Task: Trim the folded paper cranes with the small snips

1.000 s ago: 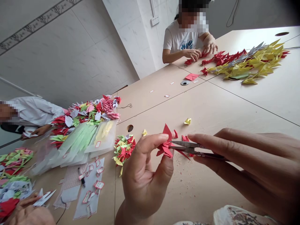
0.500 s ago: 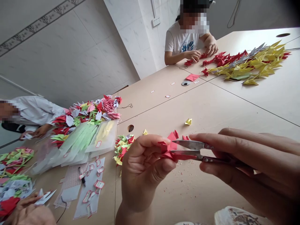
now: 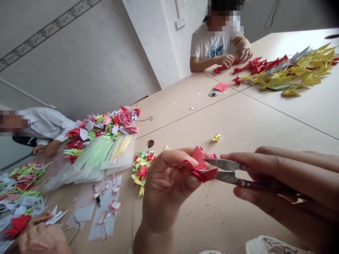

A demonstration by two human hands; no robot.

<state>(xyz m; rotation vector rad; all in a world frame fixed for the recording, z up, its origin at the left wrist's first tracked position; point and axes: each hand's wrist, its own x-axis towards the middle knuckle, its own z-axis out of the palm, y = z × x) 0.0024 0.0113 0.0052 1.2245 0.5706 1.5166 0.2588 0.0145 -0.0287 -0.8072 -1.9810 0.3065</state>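
Between the thumb and fingers of my left hand (image 3: 169, 187) is a small red folded-paper piece (image 3: 201, 165), its points turned up and to the right. My right hand (image 3: 286, 183) grips a pair of thread snips (image 3: 227, 169), blades parted and pointing left. The blade tips reach the red paper, the lower one partly behind a folded point. Behind my left hand lies a small pile of red, yellow and green folded paper (image 3: 144, 164). A lone yellow folded piece (image 3: 216, 137) sits beyond the snips. Little paper scraps are scattered on the table below the blades.
Plastic sleeves (image 3: 91, 155) of folded paper and a colourful heap (image 3: 106, 123) lie left. A sheet with labels (image 3: 108, 208) and a pen (image 3: 97, 197) are nearer. One person (image 3: 217, 46) works across the table (image 3: 278, 123) beside yellow and red paper strings (image 3: 296, 70); others sit left.
The red paper has turned a little in my left fingers, and one point now stands up higher. The snips have shifted slightly right. The whole view has moved a little.
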